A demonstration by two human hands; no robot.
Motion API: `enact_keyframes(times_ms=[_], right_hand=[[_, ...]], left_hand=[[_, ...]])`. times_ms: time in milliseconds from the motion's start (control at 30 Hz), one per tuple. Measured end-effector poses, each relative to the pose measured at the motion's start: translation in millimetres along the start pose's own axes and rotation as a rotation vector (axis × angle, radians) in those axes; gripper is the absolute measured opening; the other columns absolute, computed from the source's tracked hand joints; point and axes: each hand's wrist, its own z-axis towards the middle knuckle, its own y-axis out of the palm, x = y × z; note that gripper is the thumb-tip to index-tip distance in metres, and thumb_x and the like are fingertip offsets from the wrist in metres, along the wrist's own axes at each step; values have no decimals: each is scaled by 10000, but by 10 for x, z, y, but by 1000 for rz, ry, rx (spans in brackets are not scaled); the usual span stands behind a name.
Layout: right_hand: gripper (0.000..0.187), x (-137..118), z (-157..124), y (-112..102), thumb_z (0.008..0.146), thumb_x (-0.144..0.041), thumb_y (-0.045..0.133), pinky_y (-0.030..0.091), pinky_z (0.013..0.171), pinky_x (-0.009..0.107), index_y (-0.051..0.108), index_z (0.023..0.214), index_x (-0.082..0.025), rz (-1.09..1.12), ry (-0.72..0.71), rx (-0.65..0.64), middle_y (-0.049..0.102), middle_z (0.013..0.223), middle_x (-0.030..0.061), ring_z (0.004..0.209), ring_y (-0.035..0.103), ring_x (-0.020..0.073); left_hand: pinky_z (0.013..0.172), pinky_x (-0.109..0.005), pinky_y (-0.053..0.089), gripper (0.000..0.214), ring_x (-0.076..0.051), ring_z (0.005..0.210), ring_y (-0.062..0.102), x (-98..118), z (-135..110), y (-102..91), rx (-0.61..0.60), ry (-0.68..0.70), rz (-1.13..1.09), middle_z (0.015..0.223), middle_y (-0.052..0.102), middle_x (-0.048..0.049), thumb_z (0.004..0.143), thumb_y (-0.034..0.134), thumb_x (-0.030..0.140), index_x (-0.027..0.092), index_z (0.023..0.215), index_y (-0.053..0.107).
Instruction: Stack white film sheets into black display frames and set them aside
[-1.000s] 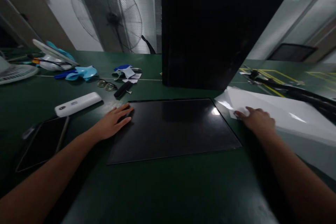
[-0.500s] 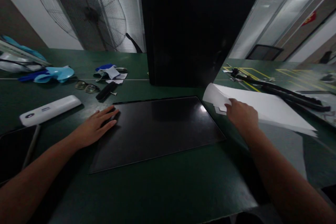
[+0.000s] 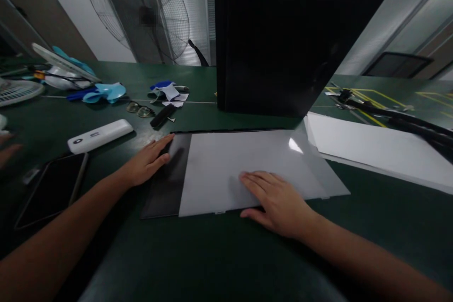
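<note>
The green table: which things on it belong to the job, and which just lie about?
In use:
white sheet, right hand on it
dark panel partly beneath, left hand at its edge
perhaps the white stack

Apparently idle:
eyeglasses
white oblong device
dark-screened device

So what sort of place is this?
Probably a workshop, perhaps for assembly: there's a green worktop, a dark panel partly covered by a white sheet, and a caged fan beyond.
</note>
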Motion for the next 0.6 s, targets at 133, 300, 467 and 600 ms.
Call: enact_keyframes(times_ms=[133, 300, 467, 600], right_hand=[[911, 9, -1, 54, 1052, -735, 458, 431, 1257, 485, 312, 1700, -111, 269, -215, -62, 276, 1721, 158, 1550, 395, 278], [690, 361, -37, 5, 1074, -586, 527, 375, 1291, 524, 420, 1663, -243, 241, -195, 60, 317, 1719, 80, 1564, 375, 270], [581, 1440, -301, -212, 1082, -482, 482, 351, 1285, 571, 533, 1584, -195, -67, 477, 283, 456, 1636, 111, 1526, 411, 315], [770, 2292, -727, -250, 1083, -516, 525, 196, 1337, 523, 319, 1688, -86, -138, 935, 199, 244, 1732, 191, 1625, 186, 335]], left_hand=[[1319, -649, 190, 981, -421, 1639, 242, 5, 21, 9, -58, -1, 61, 1796, 221, -127, 941, 454, 847, 248, 1709, 334], [1264, -612, 360, 836, -426, 1587, 370, -12, 55, 18, -45, -95, 26, 1796, 254, -89, 949, 464, 845, 310, 1585, 561], [1233, -618, 408, 750, -416, 1541, 448, -2, 57, 2, -37, -145, 38, 1786, 288, -79, 992, 458, 763, 302, 1572, 578], [1223, -622, 420, 735, -417, 1502, 497, 32, 58, -8, -41, -163, 69, 1784, 290, -87, 1008, 455, 714, 277, 1591, 556]])
